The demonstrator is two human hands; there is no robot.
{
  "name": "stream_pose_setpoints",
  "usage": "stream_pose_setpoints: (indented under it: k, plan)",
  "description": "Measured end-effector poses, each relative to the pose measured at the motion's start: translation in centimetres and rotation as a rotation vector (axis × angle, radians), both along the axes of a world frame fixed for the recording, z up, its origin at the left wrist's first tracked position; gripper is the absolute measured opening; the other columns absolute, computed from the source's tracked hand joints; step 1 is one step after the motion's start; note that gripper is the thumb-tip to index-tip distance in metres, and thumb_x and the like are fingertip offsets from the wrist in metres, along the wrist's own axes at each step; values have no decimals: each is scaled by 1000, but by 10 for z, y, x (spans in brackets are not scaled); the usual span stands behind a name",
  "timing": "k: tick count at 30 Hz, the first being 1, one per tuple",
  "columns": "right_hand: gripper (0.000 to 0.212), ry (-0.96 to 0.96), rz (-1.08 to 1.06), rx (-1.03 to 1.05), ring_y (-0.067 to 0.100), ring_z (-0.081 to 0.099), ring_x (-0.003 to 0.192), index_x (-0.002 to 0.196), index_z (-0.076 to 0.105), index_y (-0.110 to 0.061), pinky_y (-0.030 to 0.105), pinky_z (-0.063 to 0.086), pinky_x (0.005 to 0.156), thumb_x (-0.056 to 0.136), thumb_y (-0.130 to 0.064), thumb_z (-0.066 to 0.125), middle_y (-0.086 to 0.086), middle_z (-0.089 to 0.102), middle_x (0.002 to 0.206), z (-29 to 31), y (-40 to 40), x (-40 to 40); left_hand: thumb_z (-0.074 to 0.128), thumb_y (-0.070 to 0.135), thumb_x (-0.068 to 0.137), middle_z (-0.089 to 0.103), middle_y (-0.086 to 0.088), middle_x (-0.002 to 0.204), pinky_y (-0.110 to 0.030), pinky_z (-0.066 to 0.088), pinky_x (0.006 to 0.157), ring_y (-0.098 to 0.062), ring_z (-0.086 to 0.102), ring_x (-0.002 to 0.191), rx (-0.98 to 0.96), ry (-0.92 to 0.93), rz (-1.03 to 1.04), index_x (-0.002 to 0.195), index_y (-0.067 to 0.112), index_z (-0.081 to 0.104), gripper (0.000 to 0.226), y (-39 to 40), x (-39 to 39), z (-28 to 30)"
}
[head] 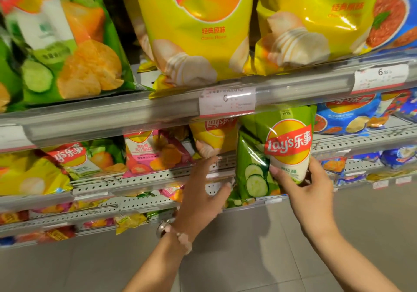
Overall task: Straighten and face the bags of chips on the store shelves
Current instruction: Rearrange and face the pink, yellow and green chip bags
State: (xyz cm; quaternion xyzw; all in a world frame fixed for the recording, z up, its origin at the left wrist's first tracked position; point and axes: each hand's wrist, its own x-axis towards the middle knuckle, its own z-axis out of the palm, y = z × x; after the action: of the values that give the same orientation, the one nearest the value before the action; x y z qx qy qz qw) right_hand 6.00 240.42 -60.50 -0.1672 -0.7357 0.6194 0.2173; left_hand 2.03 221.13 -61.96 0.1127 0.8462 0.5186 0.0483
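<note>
At centre right, the right hand (309, 188) fingers pinch the green cucumber bag (277, 147) low down; the left hand (203, 192) fingers spread loose beside it; the bag looks light, crinkly, slippery, its chips fragile

Right hand (306, 185) grips the bottom of a green cucumber Lay's bag (279, 147) — upright, logo facing out. Left hand (203, 192) just left of it, fingers extended — fingertips at a yellow Lay's bag (212, 138) above.
</note>
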Motion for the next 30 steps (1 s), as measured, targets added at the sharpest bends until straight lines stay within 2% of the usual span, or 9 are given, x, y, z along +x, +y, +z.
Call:
stream_pose_setpoints:
  k: [2, 5, 8, 11, 18, 21, 24, 26, 30]
  plan:
    - [29, -24, 15, -10, 5, 60, 73, 97, 63, -19, 17, 49, 65, 73, -9, 78, 6, 67, 89, 3, -18, 10, 68, 57, 61, 51, 12, 135, -24, 39, 104, 2, 47, 123, 160, -217, 22, 130, 36, 46, 75, -4, 7, 12]
    - [33, -54, 56, -30, 15, 63, 80, 99, 65, -20, 26, 51, 70, 70, -18, 79, 6, 69, 90, 11, -51, 24, 76, 64, 42, 56, 9, 131, -32, 47, 100, -5, 55, 118, 240, -374, -30, 135, 36, 42, 102, -18, 10, 26]
    - [37, -90, 81, 2, 20, 64, 84, 99, 65, -29, 36, 53, 73, 65, -31, 78, 3, 68, 91, 16, -86, 33, 82, 61, 38, 66, 21, 113, -27, 50, 92, 2, 61, 106, 245, -320, -21, 118, 43, 52, 87, -34, 15, 37]
    - [45, -112, 100, 89, 19, 60, 90, 108, 65, -22, 43, 51, 75, 67, -21, 82, -2, 62, 92, 16, -117, 38, 86, 41, 49, 68, 28, 100, -12, 48, 80, 10, 62, 95, 230, -194, 30, 102, 47, 60, 60, -54, 19, 42]
    - [69, -146, 245, 175, 5, 56, 95, 115, 60, -24, 18, 47, 76, 55, -53, 78, -10, 58, 98, 18, -170, 40, 86, 48, 42, 71, 22, 92, -19, 53, 73, 3, 67, 87, 233, -269, 249, 99, 35, 64, 62, -116, 23, 37]
    - [50, -140, 357, 208, 1, 56, 98, 111, 57, -35, 8, 40, 79, 71, -62, 68, -16, 59, 102, 22, -178, 37, 84, 38, 48, 72, 24, 86, -17, 52, 68, 2, 68, 82, 264, -301, 302, 94, 33, 66, 50, -146, 23, 35]
    - [23, -94, 314, 197, 5, 59, 101, 110, 57, -37, 19, 46, 89, 87, -35, 61, -13, 62, 108, 21, -178, 21, 93, 33, 50, 72, 22, 84, -13, 52, 62, 2, 68, 78, 304, -326, 318, 94, 30, 65, 53, -174, 25, 35]
    - [38, -110, 261, 246, 15, 57, 109, 120, 55, -27, 39, 47, 96, 86, -19, 68, -4, 59, 117, 19, -176, 0, 88, 29, 50, 72, 23, 81, -8, 49, 57, 4, 68, 75, 310, -319, 326, 93, 29, 64, 49, -189, 27, 33]
    - [93, -191, 331, 322, 21, 39, 132, 145, 32, -14, 37, 34, 110, 68, -26, 83, 5, 39, 141, 19, -179, -52, 85, 20, 55, 71, 26, 79, -5, 47, 54, 8, 66, 73, 309, -305, 348, 93, 29, 63, 45, -210, 28, 29]
